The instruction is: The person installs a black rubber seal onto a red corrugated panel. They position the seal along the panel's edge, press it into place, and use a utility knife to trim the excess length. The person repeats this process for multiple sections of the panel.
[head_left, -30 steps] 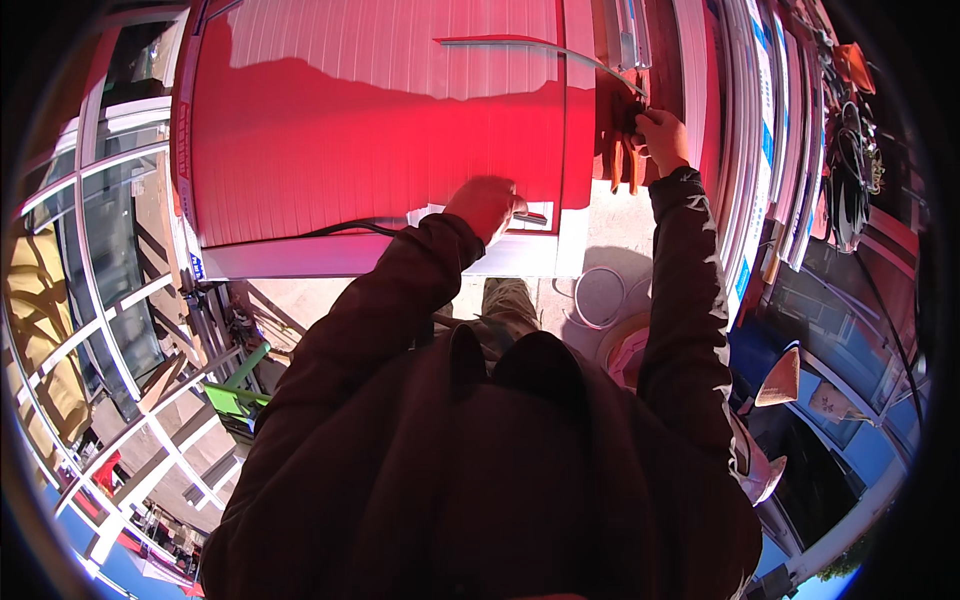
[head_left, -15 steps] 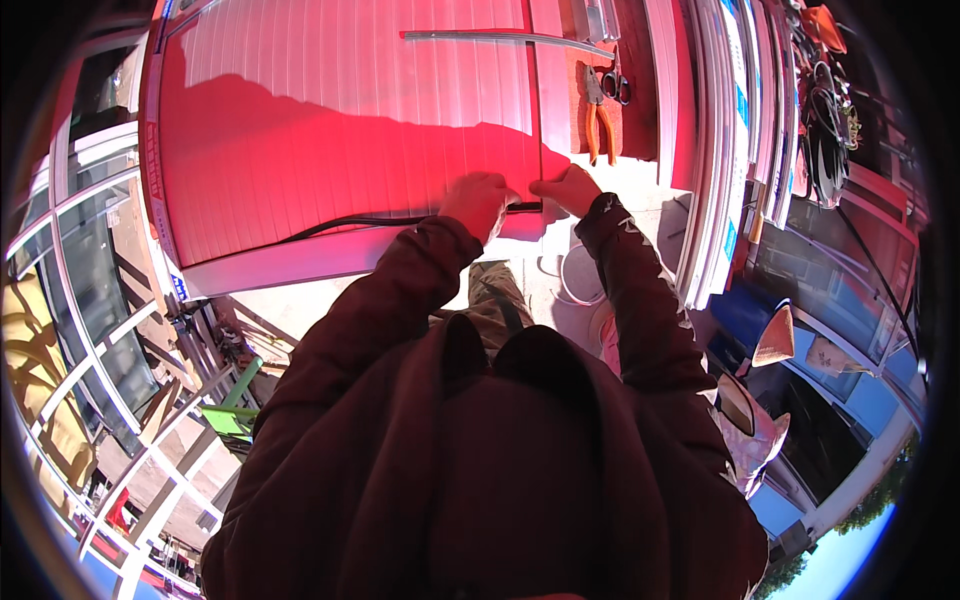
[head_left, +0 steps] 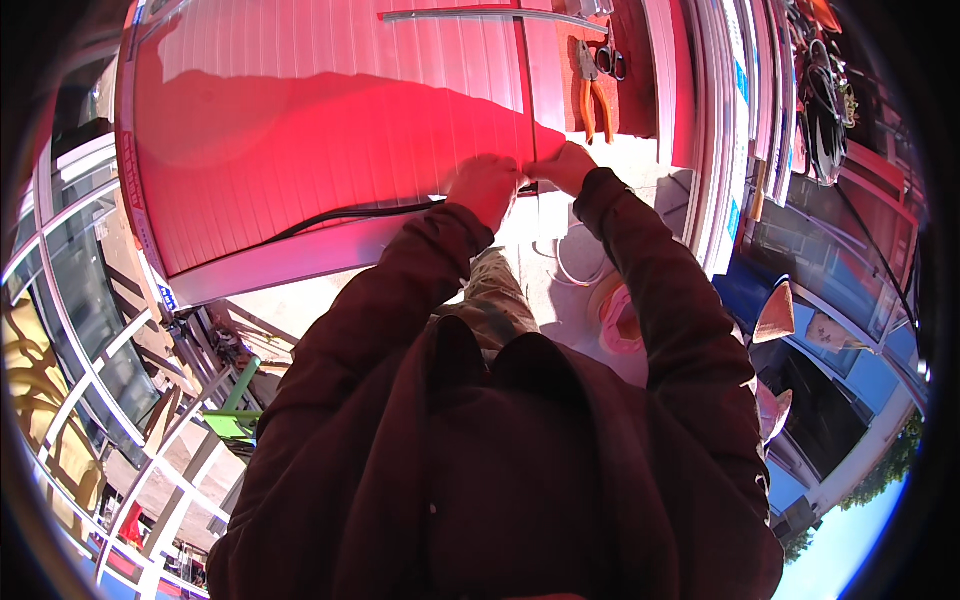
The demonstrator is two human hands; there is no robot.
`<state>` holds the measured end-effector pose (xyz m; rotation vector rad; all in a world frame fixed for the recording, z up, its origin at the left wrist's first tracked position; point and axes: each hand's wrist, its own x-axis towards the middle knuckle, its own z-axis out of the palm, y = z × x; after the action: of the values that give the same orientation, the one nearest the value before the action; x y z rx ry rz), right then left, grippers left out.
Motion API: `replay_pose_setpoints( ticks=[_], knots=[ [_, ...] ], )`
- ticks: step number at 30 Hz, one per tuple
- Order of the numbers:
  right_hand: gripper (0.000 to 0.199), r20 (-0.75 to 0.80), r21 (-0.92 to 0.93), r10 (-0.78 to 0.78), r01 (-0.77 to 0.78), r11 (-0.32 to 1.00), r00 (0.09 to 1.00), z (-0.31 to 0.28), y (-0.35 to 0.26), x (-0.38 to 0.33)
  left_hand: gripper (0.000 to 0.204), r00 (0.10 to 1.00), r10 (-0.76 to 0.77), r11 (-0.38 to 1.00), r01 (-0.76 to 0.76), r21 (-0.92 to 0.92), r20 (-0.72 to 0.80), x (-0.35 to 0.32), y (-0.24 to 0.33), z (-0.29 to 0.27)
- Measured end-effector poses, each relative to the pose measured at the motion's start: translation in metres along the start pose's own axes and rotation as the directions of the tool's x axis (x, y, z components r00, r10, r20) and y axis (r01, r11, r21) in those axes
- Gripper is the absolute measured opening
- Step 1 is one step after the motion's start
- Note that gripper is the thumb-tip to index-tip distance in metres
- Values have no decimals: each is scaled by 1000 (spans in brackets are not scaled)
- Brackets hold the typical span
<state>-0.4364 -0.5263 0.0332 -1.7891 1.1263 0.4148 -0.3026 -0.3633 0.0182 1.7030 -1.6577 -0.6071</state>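
Note:
A ribbed panel (head_left: 330,130), tinted red and pink, lies before me with a pale frame profile (head_left: 290,262) along its near edge. A long black flexible strip (head_left: 345,213), like a rubber seal, runs loosely along that edge and passes under my left hand (head_left: 487,190). The left fingers are curled closed over the strip near the panel's right corner. My right hand (head_left: 564,168) is pinched closed at the same corner, its fingertips almost touching the left ones. What the right fingertips hold is hidden.
Orange-handled pliers (head_left: 594,95) and scissors (head_left: 611,62) lie beyond my right hand. A thin metal strip (head_left: 480,13) crosses the panel's far part. Long white profiles (head_left: 715,150) stand on the right. A pink roll (head_left: 622,318) lies below my right forearm; window frames (head_left: 95,260) stand left.
My hands have drawn closer together at the corner, covering the short black piece seen between them. The panel and tools sit higher in the picture as the view shifted.

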Motion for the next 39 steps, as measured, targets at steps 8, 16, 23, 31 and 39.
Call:
replay_pose_setpoints(
  ticks=[8,16,23,31,39],
  knots=[
    [34,26,47,-35,34,998,999,16,37,25,15,990,-106,993,110,-38,90,3,-2,14],
    [31,-12,63,-78,79,995,997,9,32,17,46,995,-40,979,22,204,87,-17,50,-9],
    [31,26,63,16,-18,998,1000,0,-1,0,49,982,-19,831,119,544,-187,-30,46,51],
    [43,-124,131,-163,179,975,979,13,18,11,45,913,27,811,218,544,-406,-27,51,73],
    [40,-43,102,-134,138,985,990,8,2,0,45,933,-53,840,235,490,-357,-33,55,69]
  ],
)
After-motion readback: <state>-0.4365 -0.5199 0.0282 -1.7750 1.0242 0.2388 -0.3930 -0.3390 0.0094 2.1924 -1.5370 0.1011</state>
